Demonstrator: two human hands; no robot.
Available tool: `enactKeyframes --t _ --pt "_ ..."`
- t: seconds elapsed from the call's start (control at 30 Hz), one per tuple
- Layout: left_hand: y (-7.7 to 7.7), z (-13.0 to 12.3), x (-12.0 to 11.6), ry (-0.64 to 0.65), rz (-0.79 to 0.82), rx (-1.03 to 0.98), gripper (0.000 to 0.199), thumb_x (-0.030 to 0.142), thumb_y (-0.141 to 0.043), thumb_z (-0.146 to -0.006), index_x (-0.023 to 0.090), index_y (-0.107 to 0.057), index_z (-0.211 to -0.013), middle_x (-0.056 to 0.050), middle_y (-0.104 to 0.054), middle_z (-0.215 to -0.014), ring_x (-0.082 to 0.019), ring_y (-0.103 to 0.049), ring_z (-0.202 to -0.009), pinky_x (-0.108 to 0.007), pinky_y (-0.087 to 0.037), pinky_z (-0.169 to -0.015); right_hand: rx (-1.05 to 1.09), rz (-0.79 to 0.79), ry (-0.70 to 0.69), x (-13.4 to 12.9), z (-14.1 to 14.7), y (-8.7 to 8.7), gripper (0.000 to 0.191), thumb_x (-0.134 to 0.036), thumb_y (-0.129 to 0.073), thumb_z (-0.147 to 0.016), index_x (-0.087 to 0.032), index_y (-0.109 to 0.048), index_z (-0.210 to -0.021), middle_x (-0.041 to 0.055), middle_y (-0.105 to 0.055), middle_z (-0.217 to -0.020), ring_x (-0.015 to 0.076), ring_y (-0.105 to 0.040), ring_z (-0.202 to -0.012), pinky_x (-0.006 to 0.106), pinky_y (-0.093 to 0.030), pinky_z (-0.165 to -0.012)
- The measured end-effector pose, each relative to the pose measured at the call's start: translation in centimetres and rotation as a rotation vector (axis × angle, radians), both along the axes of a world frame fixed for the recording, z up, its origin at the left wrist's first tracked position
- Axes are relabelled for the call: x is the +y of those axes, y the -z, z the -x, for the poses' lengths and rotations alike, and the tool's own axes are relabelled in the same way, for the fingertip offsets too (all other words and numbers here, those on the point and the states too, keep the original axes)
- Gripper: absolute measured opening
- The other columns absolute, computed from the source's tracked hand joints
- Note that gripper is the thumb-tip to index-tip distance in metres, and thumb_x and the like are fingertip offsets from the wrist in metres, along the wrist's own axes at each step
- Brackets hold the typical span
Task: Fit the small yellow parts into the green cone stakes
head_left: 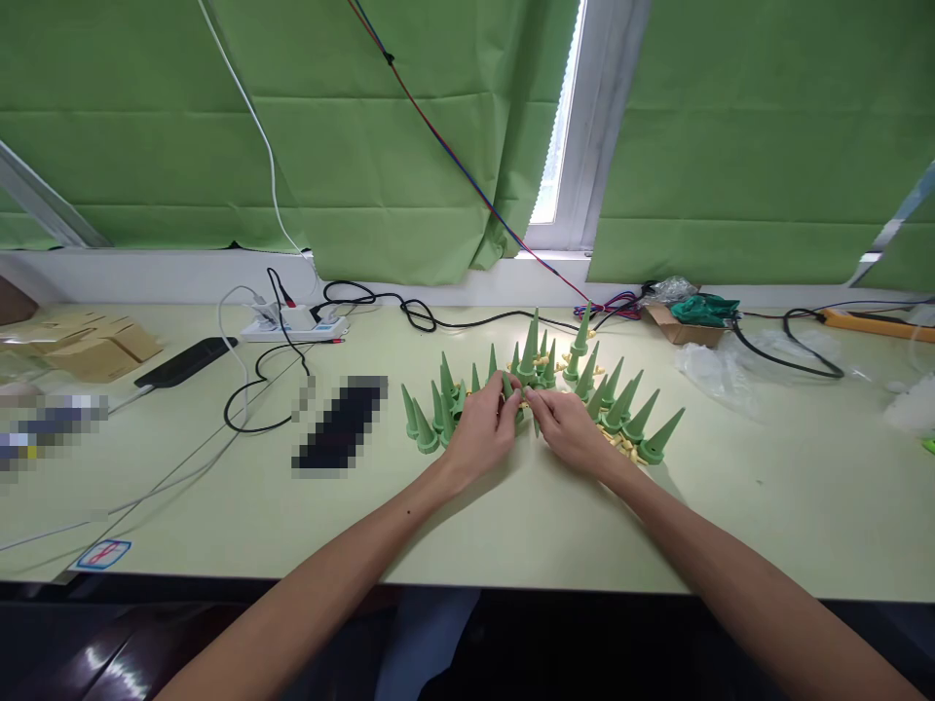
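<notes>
Several green cones with round bases stand on the pale table, some left of my hands and others, like the green cone (661, 436), to the right. My left hand (486, 419) is closed on a green cone piece at the middle of the group. Close against it, my right hand (566, 425) has its fingers pinched at the same spot; what they grip is too small to name. Small yellow pieces (620, 444) lie among the cones on the right, and more lie behind my hands.
On the pale table (760, 526), a blurred dark object (340, 424) lies left of the cones. Behind it are a white power strip (292, 323) and black cables. An open cardboard box (687, 326) and clear plastic wrap (720, 375) sit at the back right.
</notes>
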State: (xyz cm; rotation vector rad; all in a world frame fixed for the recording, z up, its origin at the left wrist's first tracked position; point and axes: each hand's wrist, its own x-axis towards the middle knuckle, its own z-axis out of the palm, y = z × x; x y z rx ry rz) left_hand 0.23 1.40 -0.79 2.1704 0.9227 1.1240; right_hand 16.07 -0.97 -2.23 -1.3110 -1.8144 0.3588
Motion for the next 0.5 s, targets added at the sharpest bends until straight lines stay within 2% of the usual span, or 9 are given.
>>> enactKeyframes --t 0.27,0.5 --pt "-0.03 -0.17 -0.02 -0.032 -0.020 -0.003 0.011 0.026 -0.043 -0.097 0.020 -0.051 -0.097 0.001 -0.055 -0.074 -0.011 -0.047 -0.059 -0.024 -0.038 -0.057 0.025 0.029 -0.003 -0.25 0.16 -0.29 0.042 -0.042 -0.030 -0.103 -0.022 -0.039 -0.067 -0.0022 -0.048 -0.059 0.0131 -0.042 -0.055 0.028 -0.031 -0.057" --pt "-0.01 -0.11 0.15 -0.069 -0.018 -0.001 0.010 0.025 -0.043 -0.097 0.020 -0.051 -0.096 0.001 -0.057 -0.075 -0.011 -0.047 -0.056 -0.024 -0.038 -0.056 -0.038 0.062 -0.085 -0.40 0.01 -0.15 0.034 -0.043 -0.034 -0.102 -0.024 -0.039 -0.074 -0.0032 -0.050 -0.059 0.0145 -0.042 -0.052 0.029 -0.031 -0.054"
